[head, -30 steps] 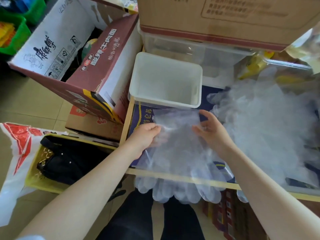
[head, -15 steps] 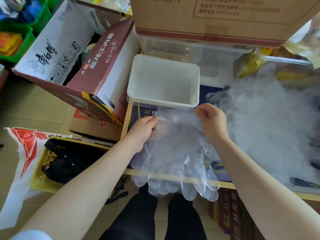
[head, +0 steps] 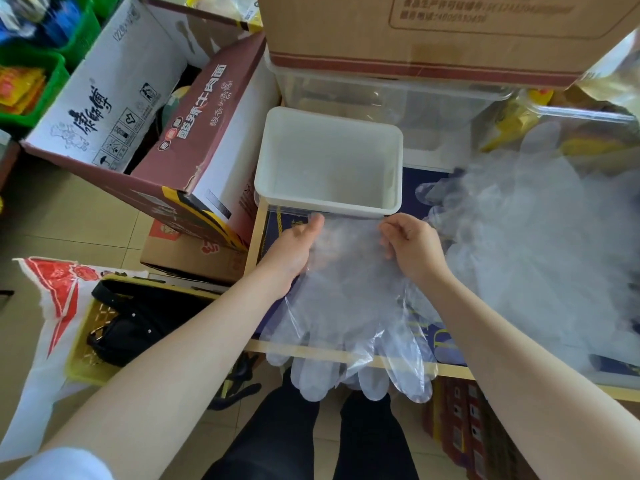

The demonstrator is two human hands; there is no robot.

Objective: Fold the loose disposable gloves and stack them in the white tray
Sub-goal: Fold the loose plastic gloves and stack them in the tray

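Hands (head: 349, 251) pinch clear gloves (head: 349, 306) beside white tray (head: 329, 206); carton (head: 194, 133) lettering reads 酸辣牛肉面.

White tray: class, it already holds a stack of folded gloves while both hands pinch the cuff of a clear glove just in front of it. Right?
Not quite. The head view shows the white tray with no folded gloves in it. The rest holds: the left hand and right hand pinch the cuff of the clear glove.

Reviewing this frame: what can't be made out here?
Head view only:
- Glove bundle: count unclear, clear layers overlap.
- White tray: whether it holds gloves, unclear.
- Left hand fingertips: behind the film.
- Loose pile: blurred, cut by right edge.
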